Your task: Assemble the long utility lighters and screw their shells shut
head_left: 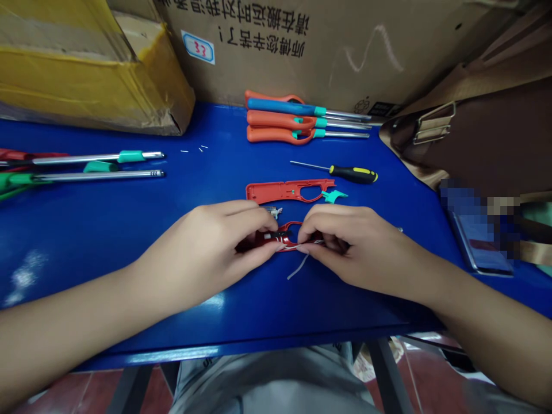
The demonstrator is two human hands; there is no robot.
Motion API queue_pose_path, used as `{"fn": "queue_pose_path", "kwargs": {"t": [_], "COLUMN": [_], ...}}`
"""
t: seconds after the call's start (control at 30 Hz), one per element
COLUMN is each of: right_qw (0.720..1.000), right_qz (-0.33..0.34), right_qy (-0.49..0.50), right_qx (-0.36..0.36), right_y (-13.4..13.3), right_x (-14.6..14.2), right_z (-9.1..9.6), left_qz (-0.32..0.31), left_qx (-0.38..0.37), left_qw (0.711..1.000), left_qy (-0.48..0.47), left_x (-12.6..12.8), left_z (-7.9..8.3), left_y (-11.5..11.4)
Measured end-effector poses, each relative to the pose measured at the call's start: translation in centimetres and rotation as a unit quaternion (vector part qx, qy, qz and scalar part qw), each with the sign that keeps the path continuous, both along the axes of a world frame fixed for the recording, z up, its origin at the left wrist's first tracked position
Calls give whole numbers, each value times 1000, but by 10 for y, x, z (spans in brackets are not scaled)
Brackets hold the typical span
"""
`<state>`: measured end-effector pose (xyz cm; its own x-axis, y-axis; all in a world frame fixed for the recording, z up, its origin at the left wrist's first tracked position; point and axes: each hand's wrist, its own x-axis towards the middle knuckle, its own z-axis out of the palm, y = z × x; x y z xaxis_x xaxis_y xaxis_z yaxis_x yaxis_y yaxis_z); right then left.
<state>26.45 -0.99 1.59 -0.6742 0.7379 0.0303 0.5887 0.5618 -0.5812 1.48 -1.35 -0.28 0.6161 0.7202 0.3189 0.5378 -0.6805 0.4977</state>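
Observation:
A red lighter half-shell (295, 225) lies low on the table, mostly covered by both hands, with a black part inside it. My left hand (224, 238) is closed at its left end, thumb and fingers pressed on the shell. From the other side my right hand (345, 241) pinches a thin white tube (297, 269), whose loose end hangs toward the table's front. Just behind lies the other half-shell (276, 191), hollow side up, with a green trigger (334, 196) at its right end. Beside my left fingers sits a small clear fuel-tank-like part (272, 211), partly hidden.
Assembled orange and blue lighters (280, 119) lie at the back, near a screwdriver (353, 173). More long lighters (99, 175) are at left. Cardboard boxes (259, 69) line the rear; a brown bag (487, 126) and a phone (483, 241) are at right.

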Motion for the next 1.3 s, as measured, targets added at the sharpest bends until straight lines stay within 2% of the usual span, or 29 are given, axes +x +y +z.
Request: {"fn": "queue_pose_path", "kwargs": {"t": [0.43, 1.3], "right_qw": [1000, 1000], "right_qz": [5, -1], "right_qy": [17, -5], "right_qx": [7, 18], "right_y": [-2, -4], "right_x": [0, 0], "right_z": [-2, -1], "left_qz": [15, 10], "left_qx": [0, 3], "left_qw": [1000, 1000], "left_qy": [-10, -12], "left_x": [2, 1], "left_z": [-5, -4], "left_y": [3, 2]}}
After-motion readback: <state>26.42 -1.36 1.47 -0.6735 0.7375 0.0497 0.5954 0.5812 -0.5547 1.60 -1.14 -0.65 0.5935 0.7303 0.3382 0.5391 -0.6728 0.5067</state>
